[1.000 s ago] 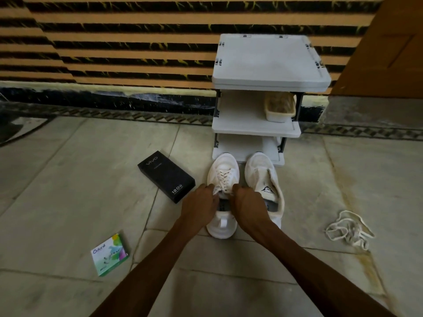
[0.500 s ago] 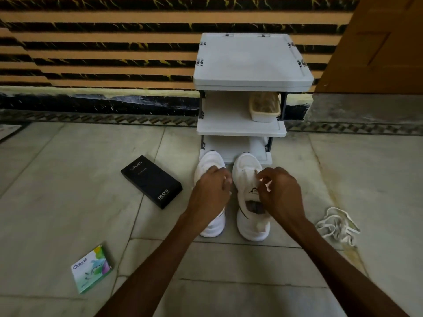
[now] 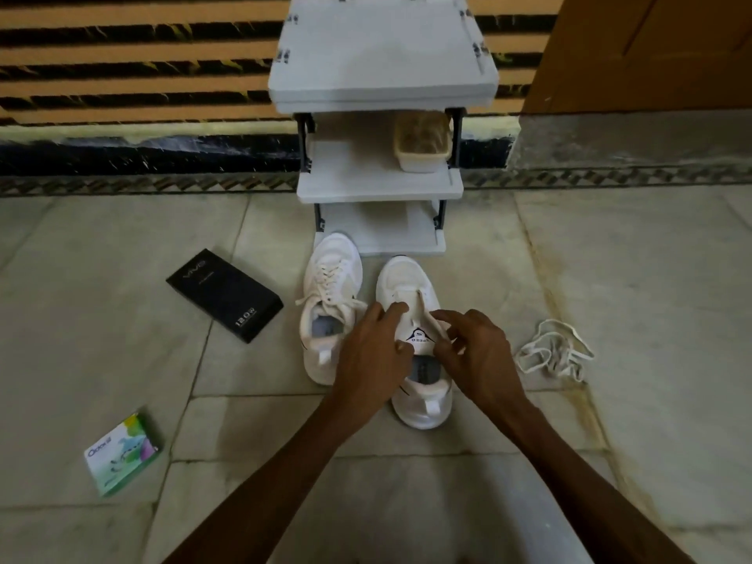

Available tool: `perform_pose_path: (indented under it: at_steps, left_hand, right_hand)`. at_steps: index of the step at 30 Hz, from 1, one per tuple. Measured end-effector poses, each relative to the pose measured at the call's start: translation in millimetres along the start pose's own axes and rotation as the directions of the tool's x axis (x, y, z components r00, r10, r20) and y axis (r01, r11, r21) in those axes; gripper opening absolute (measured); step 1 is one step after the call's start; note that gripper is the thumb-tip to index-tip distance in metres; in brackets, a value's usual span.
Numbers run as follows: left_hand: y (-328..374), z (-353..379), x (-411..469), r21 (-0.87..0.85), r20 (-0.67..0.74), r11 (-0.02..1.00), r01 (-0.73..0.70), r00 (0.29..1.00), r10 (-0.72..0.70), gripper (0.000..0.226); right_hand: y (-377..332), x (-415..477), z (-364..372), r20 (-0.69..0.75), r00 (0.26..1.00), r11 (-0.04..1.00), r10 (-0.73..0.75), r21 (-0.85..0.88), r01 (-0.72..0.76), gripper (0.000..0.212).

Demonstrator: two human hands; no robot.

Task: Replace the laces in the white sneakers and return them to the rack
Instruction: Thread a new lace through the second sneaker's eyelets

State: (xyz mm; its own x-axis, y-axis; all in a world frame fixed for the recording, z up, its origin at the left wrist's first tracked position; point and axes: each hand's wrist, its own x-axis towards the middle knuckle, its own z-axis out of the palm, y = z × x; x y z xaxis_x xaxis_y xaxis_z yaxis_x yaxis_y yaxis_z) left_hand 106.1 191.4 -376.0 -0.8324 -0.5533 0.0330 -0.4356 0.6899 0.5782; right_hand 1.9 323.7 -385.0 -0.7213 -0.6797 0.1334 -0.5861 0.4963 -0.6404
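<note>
The laced sneaker is sitting done, the left hand is gripping the second sneaker, the right hand pinching its barely threaded lace, rack waiting.

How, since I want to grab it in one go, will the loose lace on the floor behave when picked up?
The loose lace lies in tangled loops, so it is probably floppy and would dangle. It looks thin and flat, so likely very light. Pushed across the floor, it would probably bunch rather than slide whole.
</note>
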Motion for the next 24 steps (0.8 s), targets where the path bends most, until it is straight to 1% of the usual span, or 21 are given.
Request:
perform_pose_path:
  at_steps: [2, 4, 6, 8, 9, 11, 12, 13, 16, 17, 20, 22, 24]
  left_hand:
    - [5, 5, -24, -0.003, 0.003, 1.000, -0.022, 1.000, 0.022, 0.051]
    - [10, 9, -45, -0.027, 0.028, 1.000, -0.006, 1.000, 0.007, 0.051]
    - [16, 12, -57, -0.025, 0.029, 1.000, 0.008, 1.000, -0.007, 0.052]
    - [20, 11, -58, 0.005, 0.005, 1.000, -0.007, 1.000, 0.007, 0.052]
    - [22, 12, -56, 0.011, -0.009, 1.000, -0.020, 1.000, 0.020, 0.050]
    - [23, 11, -48, -0.019, -0.035, 0.999, -0.051, 0.998, 0.050, 0.043]
    - [24, 12, -43, -0.043, -0.046, 0.997, -0.062, 0.997, 0.060, 0.040]
    - [24, 12, -39, -0.060, -0.058, 0.995, -0.073, 0.996, 0.070, 0.036]
    - [32, 16, -26, -0.077, -0.058, 0.992, -0.100, 0.994, 0.095, 0.026]
    - [34, 17, -23, -0.067, -0.043, 0.992, -0.110, 0.993, 0.107, 0.023]
    - [43, 25, -14, -0.036, 0.001, 0.988, -0.151, 0.989, 0.151, 0.016]
    - [48, 29, -11, -0.056, 0.030, 0.985, -0.160, 0.986, 0.162, 0.013]
    - [51, 33, -9, -0.063, 0.040, 0.982, -0.177, 0.983, 0.179, 0.012]
  right_hand:
    - [3, -29, -2, -0.031, 0.999, 0.999, 0.016, 0.051, -0.014, 0.040]
    - [4, -54, -2, -0.047, 0.998, 0.995, 0.041, 0.093, -0.037, 0.038]
    - [4, -68, -1, -0.037, 0.998, 0.991, 0.047, 0.127, -0.042, 0.036]
    - [5, -69, -5, -0.031, 0.999, 0.983, 0.035, 0.182, -0.029, 0.034]
    - [8, -68, -9, -0.021, 0.998, 0.973, 0.055, 0.224, -0.049, 0.031]
    - [14, -60, -19, 0.026, 0.990, 0.943, 0.139, 0.303, -0.140, 0.017]
    - [21, -57, -24, 0.031, 0.985, 0.935, 0.172, 0.310, -0.174, 0.010]
    - [28, -54, -26, 0.007, 0.981, 0.940, 0.193, 0.285, -0.187, 0.007]
    - [59, -47, -33, -0.100, 0.971, 0.974, 0.215, 0.089, -0.207, 0.018]
    - [69, -44, -34, -0.106, 0.971, 0.977, 0.213, 0.018, -0.212, 0.023]
    - [92, -35, -39, -0.056, 0.973, 0.964, 0.223, -0.138, -0.229, 0.032]
    - [103, -29, -39, 0.003, 0.983, 0.959, 0.186, -0.219, -0.181, 0.035]
    - [108, -25, -37, 0.094, 0.983, 0.939, 0.156, -0.322, -0.118, 0.029]
